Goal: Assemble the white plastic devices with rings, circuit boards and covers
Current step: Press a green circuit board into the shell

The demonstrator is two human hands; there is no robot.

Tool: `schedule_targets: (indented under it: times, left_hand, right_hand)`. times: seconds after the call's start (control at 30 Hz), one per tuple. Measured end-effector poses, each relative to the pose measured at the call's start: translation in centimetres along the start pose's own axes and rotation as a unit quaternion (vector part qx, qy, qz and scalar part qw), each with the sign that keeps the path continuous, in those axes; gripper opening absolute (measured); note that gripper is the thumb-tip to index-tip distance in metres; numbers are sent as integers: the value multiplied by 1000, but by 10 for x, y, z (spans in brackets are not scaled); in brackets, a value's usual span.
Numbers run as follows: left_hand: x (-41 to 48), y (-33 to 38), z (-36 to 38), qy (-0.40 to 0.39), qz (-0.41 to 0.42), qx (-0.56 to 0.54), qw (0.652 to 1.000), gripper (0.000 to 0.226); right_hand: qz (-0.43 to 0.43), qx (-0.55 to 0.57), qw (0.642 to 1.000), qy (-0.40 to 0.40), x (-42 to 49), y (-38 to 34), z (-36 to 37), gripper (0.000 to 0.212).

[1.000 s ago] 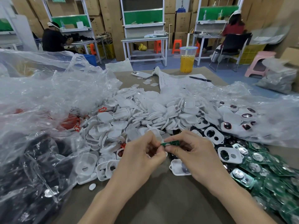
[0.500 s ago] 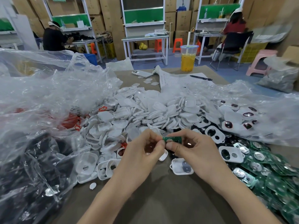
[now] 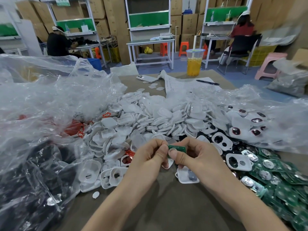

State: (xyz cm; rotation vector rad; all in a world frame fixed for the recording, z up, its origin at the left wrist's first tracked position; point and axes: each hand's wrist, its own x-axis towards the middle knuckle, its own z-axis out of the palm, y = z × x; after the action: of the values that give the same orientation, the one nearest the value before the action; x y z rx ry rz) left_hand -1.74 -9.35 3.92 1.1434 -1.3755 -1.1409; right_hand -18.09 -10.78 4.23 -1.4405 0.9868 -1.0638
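Observation:
A small green circuit board (image 3: 178,148) with a round metal disc is pinched between both hands above the brown table. My left hand (image 3: 150,156) grips its left edge, and my right hand (image 3: 195,155) holds its right side with the thumb on the disc. Just below my right hand lies an open white plastic shell (image 3: 187,176) with a dark part inside. A big heap of white covers (image 3: 150,117) spreads behind the hands. Green circuit boards (image 3: 275,177) pile at the right. White shells with holes (image 3: 239,161) lie beside them.
Crumpled clear plastic bags (image 3: 50,105) with red rings (image 3: 75,128) and dark parts fill the left side; another bag (image 3: 266,117) holds finished devices at the right. A phone (image 3: 146,78), a paper sheet with a pen (image 3: 207,82) and a drink cup (image 3: 194,64) stand at the far edge.
Both hands have lifted slightly with the circuit board and turned it, so its face with the metal disc now shows more toward the camera.

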Motion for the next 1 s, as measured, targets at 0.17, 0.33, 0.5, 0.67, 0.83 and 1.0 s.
schedule_targets:
  times: [0.17, 0.33, 0.5, 0.67, 0.83, 1.0]
  left_hand:
    - [3, -6, 0, 5, -13, -14, 1000, 23]
    - [6, -8, 0, 0, -18, -23, 1000, 25]
    - [4, -9, 0, -5, -22, -32, 999, 30]
    - [3, -5, 4, -9, -10, -100, 995, 22]
    - [5, -2, 7, 5, -4, -132, 991, 27]
    - [3, -1, 2, 28, -2, -89, 996, 34]
  right_hand:
    - [-7, -12, 1000, -6, 1, 1, 4, 24]
    - [0, -28, 1000, 4, 1, 2, 4, 17]
    - [2, -36, 999, 4, 2, 5, 4, 14]
    - [-5, -6, 1000, 10, 3, 0, 4, 10]
    - [-15, 50, 998, 16, 2, -3, 2, 10]
    - [-21, 95, 993, 72, 6, 0, -3, 28]
